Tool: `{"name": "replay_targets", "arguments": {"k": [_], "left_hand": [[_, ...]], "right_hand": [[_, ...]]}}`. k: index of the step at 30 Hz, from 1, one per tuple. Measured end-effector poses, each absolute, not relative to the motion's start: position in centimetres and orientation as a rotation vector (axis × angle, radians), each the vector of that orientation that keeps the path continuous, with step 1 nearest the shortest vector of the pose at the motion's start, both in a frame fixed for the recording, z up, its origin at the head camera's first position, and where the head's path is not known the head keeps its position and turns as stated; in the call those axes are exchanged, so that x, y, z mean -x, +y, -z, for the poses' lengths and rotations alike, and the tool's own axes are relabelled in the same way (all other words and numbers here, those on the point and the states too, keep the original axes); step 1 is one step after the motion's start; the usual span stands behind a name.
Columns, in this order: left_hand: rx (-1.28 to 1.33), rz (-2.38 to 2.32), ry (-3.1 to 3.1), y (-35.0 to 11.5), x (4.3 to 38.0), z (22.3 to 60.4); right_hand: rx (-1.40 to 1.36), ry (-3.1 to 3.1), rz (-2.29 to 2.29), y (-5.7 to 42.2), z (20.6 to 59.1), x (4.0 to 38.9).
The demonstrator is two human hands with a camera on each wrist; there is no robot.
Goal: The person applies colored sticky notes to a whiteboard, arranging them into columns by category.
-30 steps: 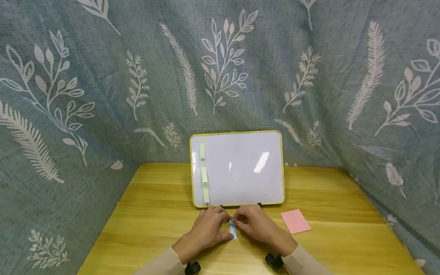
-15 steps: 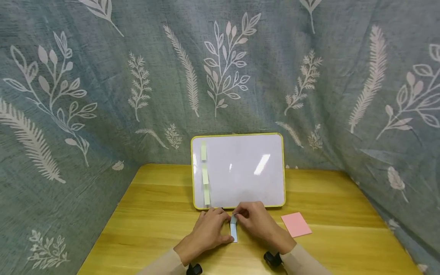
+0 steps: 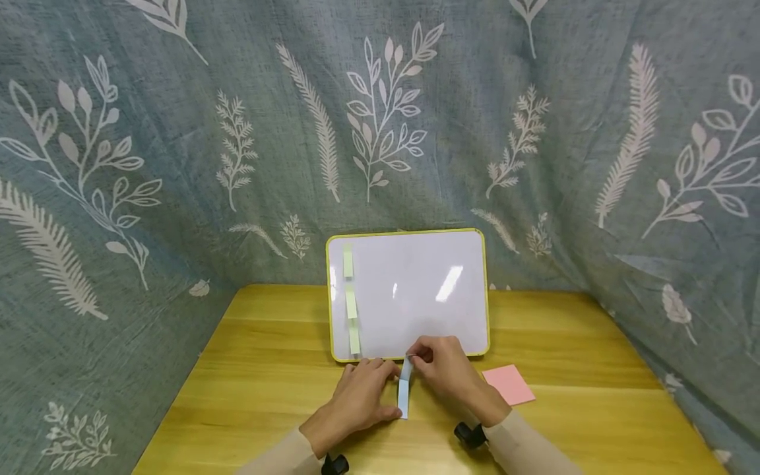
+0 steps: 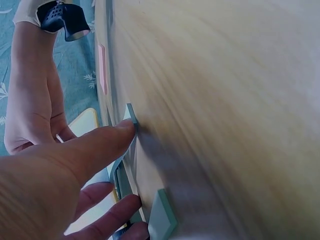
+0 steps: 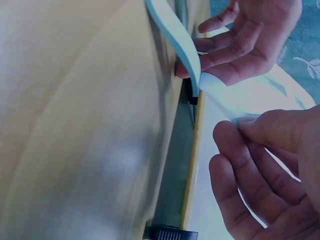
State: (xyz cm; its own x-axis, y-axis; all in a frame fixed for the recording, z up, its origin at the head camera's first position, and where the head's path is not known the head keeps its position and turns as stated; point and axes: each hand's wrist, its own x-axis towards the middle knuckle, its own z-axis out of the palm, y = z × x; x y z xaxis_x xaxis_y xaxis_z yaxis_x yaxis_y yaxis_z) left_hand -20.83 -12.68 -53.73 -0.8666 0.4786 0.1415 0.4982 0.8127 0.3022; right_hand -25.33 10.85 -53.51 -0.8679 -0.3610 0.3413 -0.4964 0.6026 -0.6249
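Observation:
On the table, below the whiteboard point(image 3: 421, 290), lies a narrow blue sticky note pad point(image 3: 404, 400). My left hand point(image 3: 359, 397) grips it, the thumb at the near end and fingers by the far end. Between thumb and index finger, my right hand point(image 3: 446, 375) pinches the far end of the pad's top sheet point(image 3: 406, 367). That sheet slants up from the pad; in the right wrist view the pad point(image 5: 175, 36) bows upward and the lifted sheet point(image 5: 215, 88) stretches toward the right fingertips. The sheet's pinched end is hidden by the fingers.
Green sticky notes point(image 3: 351, 305) run down the whiteboard's left side. A pink sticky note pad point(image 3: 508, 384) lies right of my right hand. Beside my left fingers, a green pad point(image 4: 161, 217) shows in the left wrist view. Patterned cloth point(image 3: 285, 132) surrounds the table point(image 3: 267, 369).
My right hand has moved up and away, toward the whiteboard, drawing the blue top sheet farther off the pad. The left hand has stayed on the pad.

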Motion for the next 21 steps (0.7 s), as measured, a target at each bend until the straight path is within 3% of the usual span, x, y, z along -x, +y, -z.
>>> {"name": "replay_targets", "arguments": {"k": [21], "left_hand": [[0.815, 0.493, -2.921, -12.7, 20.7, 53.6]], "right_hand": [[-0.682, -2.432, -1.314, 11.5, 50.1, 25.1]]}}
